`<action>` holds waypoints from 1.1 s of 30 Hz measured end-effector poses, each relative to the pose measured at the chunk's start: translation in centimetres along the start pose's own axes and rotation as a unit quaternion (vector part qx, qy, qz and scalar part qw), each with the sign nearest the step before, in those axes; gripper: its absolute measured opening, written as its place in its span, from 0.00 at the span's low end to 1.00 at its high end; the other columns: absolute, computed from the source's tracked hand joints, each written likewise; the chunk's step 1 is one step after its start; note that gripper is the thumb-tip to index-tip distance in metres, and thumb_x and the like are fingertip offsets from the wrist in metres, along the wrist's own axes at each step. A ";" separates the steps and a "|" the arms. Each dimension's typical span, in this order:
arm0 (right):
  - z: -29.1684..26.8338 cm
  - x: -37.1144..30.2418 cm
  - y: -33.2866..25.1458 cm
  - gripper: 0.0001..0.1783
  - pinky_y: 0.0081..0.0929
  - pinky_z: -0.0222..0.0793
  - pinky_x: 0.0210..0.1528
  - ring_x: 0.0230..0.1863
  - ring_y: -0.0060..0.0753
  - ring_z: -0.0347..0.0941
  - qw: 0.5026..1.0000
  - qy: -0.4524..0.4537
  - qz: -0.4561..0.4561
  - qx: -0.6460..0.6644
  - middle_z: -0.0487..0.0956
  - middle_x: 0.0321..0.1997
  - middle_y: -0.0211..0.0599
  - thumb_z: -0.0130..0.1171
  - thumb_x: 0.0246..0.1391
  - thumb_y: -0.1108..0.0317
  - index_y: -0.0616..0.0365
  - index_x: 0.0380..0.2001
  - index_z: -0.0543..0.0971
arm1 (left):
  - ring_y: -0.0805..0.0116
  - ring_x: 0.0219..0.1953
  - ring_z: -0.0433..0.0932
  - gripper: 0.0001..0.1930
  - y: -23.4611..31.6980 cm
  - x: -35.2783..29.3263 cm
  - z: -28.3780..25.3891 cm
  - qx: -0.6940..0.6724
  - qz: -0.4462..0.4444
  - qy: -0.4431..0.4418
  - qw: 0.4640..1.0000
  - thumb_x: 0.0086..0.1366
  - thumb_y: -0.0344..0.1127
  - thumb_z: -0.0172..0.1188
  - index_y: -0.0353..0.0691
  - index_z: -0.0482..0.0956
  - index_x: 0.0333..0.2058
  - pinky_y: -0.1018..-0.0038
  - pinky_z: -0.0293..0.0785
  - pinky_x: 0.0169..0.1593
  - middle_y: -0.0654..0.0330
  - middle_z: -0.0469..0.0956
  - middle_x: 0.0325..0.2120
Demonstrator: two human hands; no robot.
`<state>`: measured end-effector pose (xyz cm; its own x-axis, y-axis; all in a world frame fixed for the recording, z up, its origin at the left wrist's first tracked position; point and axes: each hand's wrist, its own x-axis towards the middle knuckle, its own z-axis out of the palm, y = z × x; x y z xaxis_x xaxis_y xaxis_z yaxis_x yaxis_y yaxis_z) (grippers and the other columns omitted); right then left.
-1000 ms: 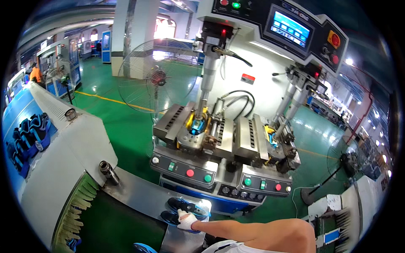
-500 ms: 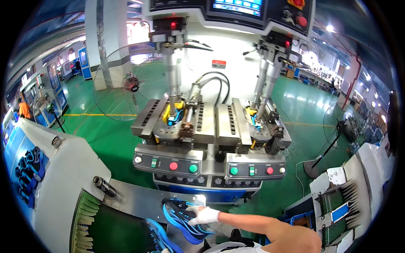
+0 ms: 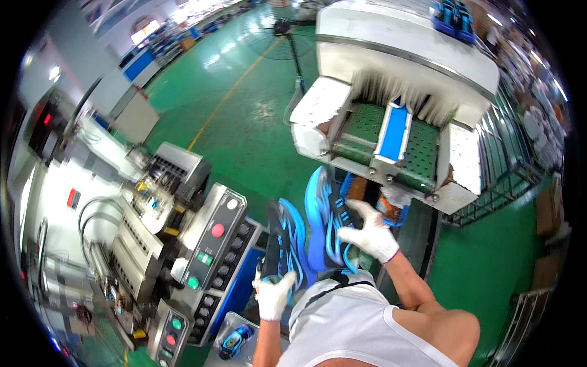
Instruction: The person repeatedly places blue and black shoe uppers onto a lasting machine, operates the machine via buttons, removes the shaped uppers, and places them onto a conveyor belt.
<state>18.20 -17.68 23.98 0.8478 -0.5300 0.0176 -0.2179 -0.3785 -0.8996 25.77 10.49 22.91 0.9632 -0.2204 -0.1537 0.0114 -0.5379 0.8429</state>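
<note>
Two black and blue sports shoes are held side by side in front of my body. My left hand [image 3: 274, 296], in a white glove, grips the left sports shoe [image 3: 293, 235] near its lower end. My right hand [image 3: 370, 235], gloved too, has its thumb and fingers around the side of the right sports shoe [image 3: 317, 229]. Its fingertips lie against the dark upper. Both shoes are tilted, with their blue soles facing each other. Below my left forearm, another blue and black shoe [image 3: 235, 341] rests on a metal surface.
Ahead stands a white conveyor machine [image 3: 406, 37] with a bristle curtain, green perforated belts and a blue strip [image 3: 393, 134]. More blue shoes [image 3: 454, 21] sit on top. The press with its button panels [image 3: 208, 244] is at left. A blue crate [image 3: 397, 214] lies under the conveyor.
My view has swung right, from the press to the conveyor machine. Both shoes have come up from the metal table and are now held together before me.
</note>
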 end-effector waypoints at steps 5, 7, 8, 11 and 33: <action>-14.2 2.4 1.0 0.47 0.39 0.68 0.65 0.62 0.50 0.74 0.949 0.294 0.105 -0.028 0.76 0.61 0.60 0.73 0.43 0.59 0.70 0.64 0.67 | 0.57 0.48 0.81 0.39 15.2 12.3 10.4 0.030 0.180 -0.162 0.970 0.51 0.46 0.76 0.31 0.74 0.57 0.63 0.74 0.56 0.49 0.81 0.50; -18.5 5.2 3.4 0.49 0.43 0.68 0.66 0.63 0.58 0.73 0.915 0.350 0.138 -0.146 0.75 0.61 0.64 0.73 0.44 0.58 0.70 0.66 0.64 | 0.53 0.50 0.81 0.41 21.3 16.8 16.1 0.088 0.229 -0.180 0.952 0.51 0.48 0.74 0.32 0.72 0.61 0.62 0.74 0.57 0.46 0.81 0.50; -19.7 6.9 4.3 0.50 0.44 0.65 0.68 0.65 0.60 0.70 0.909 0.351 0.163 -0.153 0.72 0.64 0.64 0.72 0.45 0.58 0.69 0.68 0.62 | 0.51 0.51 0.81 0.44 21.9 19.9 19.7 0.087 0.273 -0.182 0.941 0.51 0.50 0.74 0.34 0.69 0.63 0.61 0.74 0.57 0.44 0.81 0.50; -20.5 12.2 11.6 0.49 0.44 0.58 0.73 0.71 0.60 0.62 0.858 0.452 0.093 -0.223 0.64 0.70 0.63 0.70 0.49 0.59 0.67 0.70 0.60 | 0.46 0.54 0.80 0.41 23.7 26.8 31.7 0.121 0.331 -0.176 0.919 0.55 0.49 0.69 0.36 0.66 0.64 0.59 0.74 0.58 0.40 0.80 0.51; 21.8 6.3 7.6 0.35 0.40 0.68 0.65 0.66 0.49 0.70 0.844 -0.524 -0.100 -0.055 0.70 0.68 0.57 0.64 0.61 0.69 0.66 0.68 0.64 | 0.45 0.42 0.83 0.14 -32.9 -16.6 -11.2 0.506 -0.228 0.125 0.822 0.64 0.42 0.55 0.38 0.84 0.37 0.56 0.78 0.48 0.43 0.84 0.39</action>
<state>32.37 -7.37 7.76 0.8225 0.4935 -0.2828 -0.0136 -0.4799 -0.8772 12.44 40.95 3.52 0.9474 0.2975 -0.1182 0.2786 -0.9480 -0.1537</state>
